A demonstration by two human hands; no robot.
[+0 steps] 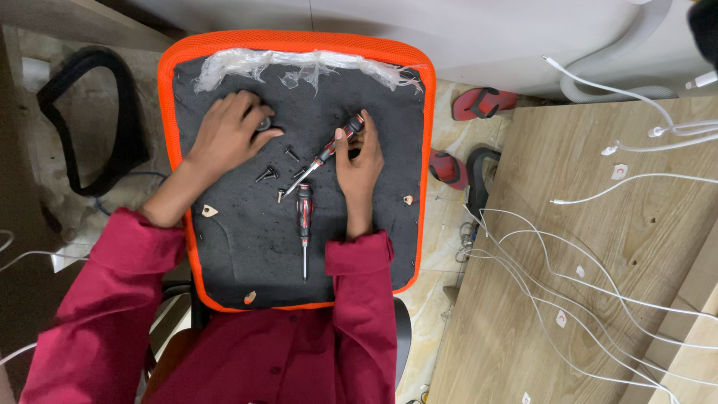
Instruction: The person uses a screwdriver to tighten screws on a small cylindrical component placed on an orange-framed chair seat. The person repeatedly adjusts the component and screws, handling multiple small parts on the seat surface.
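On the upturned seat base [247, 247], right hand [360, 166] clamps a screwdriver [329, 150], left hand [228, 135] fingers close round a black knob [263, 124] — loose screws [268, 175] could roll off if the base tilts.

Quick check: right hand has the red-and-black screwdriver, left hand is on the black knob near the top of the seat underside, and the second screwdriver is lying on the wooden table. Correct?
Not quite. The head view shows the second screwdriver lying on the black underside of the orange-rimmed seat, not on the wooden table. The rest stands: right hand holds the red-and-black screwdriver, left hand is on the black knob.
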